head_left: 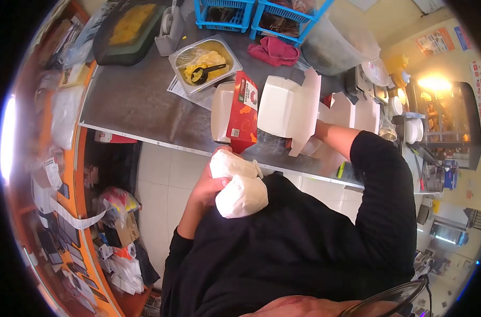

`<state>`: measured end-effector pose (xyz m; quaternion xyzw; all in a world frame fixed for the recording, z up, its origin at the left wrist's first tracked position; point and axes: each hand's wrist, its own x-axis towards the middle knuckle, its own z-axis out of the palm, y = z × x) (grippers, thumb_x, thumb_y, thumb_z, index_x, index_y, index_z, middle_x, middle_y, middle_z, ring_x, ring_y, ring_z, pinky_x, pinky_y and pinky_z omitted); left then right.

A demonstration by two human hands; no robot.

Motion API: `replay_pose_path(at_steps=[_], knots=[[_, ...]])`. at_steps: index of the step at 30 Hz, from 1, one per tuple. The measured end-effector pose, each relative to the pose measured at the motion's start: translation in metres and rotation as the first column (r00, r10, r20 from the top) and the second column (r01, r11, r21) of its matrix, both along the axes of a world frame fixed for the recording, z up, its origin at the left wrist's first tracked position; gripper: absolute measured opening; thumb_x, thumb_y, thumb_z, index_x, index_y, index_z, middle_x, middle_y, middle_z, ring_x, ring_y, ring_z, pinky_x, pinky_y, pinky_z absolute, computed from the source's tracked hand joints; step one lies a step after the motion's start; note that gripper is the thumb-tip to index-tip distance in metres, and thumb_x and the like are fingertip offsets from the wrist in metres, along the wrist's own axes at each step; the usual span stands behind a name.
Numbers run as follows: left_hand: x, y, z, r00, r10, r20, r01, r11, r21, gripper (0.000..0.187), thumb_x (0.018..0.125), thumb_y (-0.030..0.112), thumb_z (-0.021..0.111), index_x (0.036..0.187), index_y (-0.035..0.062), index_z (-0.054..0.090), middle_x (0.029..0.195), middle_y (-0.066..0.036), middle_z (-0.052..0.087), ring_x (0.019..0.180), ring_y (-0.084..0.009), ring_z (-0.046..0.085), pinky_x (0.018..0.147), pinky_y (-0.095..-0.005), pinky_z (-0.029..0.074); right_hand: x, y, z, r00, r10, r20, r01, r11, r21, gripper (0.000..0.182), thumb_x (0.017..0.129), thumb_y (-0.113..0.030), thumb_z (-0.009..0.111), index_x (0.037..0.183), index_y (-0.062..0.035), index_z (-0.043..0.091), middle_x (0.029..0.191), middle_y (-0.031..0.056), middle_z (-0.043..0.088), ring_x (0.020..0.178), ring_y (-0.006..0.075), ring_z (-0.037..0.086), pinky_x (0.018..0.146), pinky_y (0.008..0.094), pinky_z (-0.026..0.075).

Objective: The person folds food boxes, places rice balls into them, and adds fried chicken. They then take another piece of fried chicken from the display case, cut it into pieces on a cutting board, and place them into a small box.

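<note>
My left hand [207, 189] is raised close to my chest and grips two white paper-wrapped bundles [239, 185], one stacked against the other. Just beyond them a red printed carton [243, 112] stands open on the steel counter [140, 103]. My right forearm in a black sleeve reaches to an open white box [289, 108]. The right hand [315, 138] is mostly hidden behind that box's flap, so its grip does not show.
A metal tray of yellow food with a black scoop [204, 64] sits further back. Beside it are a red cloth [275, 51], blue crates [224, 13], a clear tub [338, 45] and a black tray of yellow food [128, 27]. More white boxes [357, 111] lie to the right.
</note>
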<state>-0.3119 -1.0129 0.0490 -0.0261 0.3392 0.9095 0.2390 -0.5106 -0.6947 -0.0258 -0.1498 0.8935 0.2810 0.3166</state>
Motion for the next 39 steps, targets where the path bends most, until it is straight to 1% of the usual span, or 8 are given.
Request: replay_pose_path(at_steps=[5,8,12,17,22,28,36,39], knots=[[-0.009,-0.018,0.006,1.000,0.004,-0.009,-0.004,1.000,-0.016,0.089,0.061,0.033,0.087,0.130,0.0078,0.036,0.115,-0.011,0.056,0.110,-0.0247,0.057,0.094,-0.0378,0.047,-0.005,0.004,0.104,0.972,-0.202,-0.120,0.207,0.978,0.024,0.035,0.090,-0.033,0.051,0.113,-0.0096,0.064,0.103,0.0103,0.069,0.086,0.0288,0.068,0.076,0.0370,0.053],[-0.012,-0.022,0.011,0.998,0.059,-0.008,-0.059,0.998,-0.016,0.087,0.063,0.033,0.086,0.130,0.0075,0.036,0.116,-0.012,0.056,0.110,-0.0249,0.057,0.093,-0.0380,0.048,0.046,-0.044,0.228,0.900,-0.302,-0.314,0.143,0.886,-0.441,0.030,0.095,-0.027,0.049,0.114,-0.0061,0.060,0.105,0.0094,0.067,0.084,0.0265,0.067,0.074,0.0379,0.053],[-0.018,-0.016,0.016,0.985,0.172,0.018,-0.168,0.976,-0.137,0.085,0.066,0.028,0.085,0.131,0.0063,0.035,0.115,-0.012,0.055,0.107,-0.0237,0.057,0.089,-0.0376,0.051,0.121,-0.105,0.233,0.962,0.114,0.248,0.248,0.012,-0.969,0.057,0.078,-0.025,0.078,0.123,-0.0060,0.049,0.118,0.0124,0.058,0.105,0.0291,0.060,0.087,0.0397,0.049],[-0.027,-0.014,0.027,0.958,0.269,-0.101,-0.287,0.885,-0.367,0.064,0.074,0.020,0.081,0.120,0.0039,0.039,0.107,-0.009,0.056,0.099,-0.0199,0.058,0.084,-0.0355,0.051,0.135,-0.134,0.188,0.935,0.060,0.349,0.350,-0.009,-0.937,0.072,0.071,-0.035,0.080,0.126,-0.0079,0.043,0.124,0.0182,0.052,0.115,0.0323,0.055,0.093,0.0393,0.045],[-0.067,-0.028,0.023,0.856,0.395,-0.333,-0.514,0.710,-0.481,0.061,0.073,0.020,0.083,0.115,0.0014,0.043,0.102,-0.008,0.055,0.092,-0.0159,0.057,0.078,-0.0295,0.050,0.082,-0.108,0.220,0.977,-0.123,0.176,0.196,0.177,-0.964,0.072,0.066,-0.029,0.080,0.126,-0.0115,0.043,0.120,0.0173,0.055,0.106,0.0347,0.060,0.089,0.0398,0.048],[-0.127,-0.029,0.026,0.891,-0.095,-0.443,-0.439,0.059,-0.896,0.063,0.068,0.025,0.084,0.114,0.0010,0.049,0.106,-0.020,0.061,0.094,-0.0312,0.064,0.081,-0.0379,0.050,-0.027,-0.093,0.136,0.995,-0.103,-0.006,0.097,0.948,-0.302,0.073,0.063,-0.029,0.078,0.128,-0.0131,0.050,0.123,0.0158,0.057,0.108,0.0332,0.060,0.084,0.0444,0.052],[-0.159,-0.022,0.009,0.924,-0.258,-0.282,-0.244,0.171,-0.955,0.070,0.067,0.035,0.084,0.117,0.0007,0.048,0.108,-0.022,0.063,0.100,-0.0319,0.063,0.084,-0.0384,0.049,-0.015,-0.063,0.171,0.903,-0.254,-0.346,-0.099,0.661,-0.744,0.031,0.082,-0.005,0.053,0.112,-0.0064,0.061,0.105,0.0194,0.064,0.102,0.0359,0.063,0.080,0.0454,0.053],[-0.171,-0.029,-0.003,0.883,-0.390,-0.259,-0.231,0.118,-0.966,0.070,0.071,0.033,0.082,0.122,0.0007,0.045,0.109,-0.018,0.062,0.097,-0.0296,0.063,0.079,-0.0385,0.053,0.019,-0.004,0.187,0.803,-0.354,-0.479,0.058,0.847,-0.529,0.017,0.080,-0.007,0.054,0.095,-0.0016,0.061,0.095,0.0192,0.065,0.089,0.0357,0.065,0.073,0.0467,0.051]])
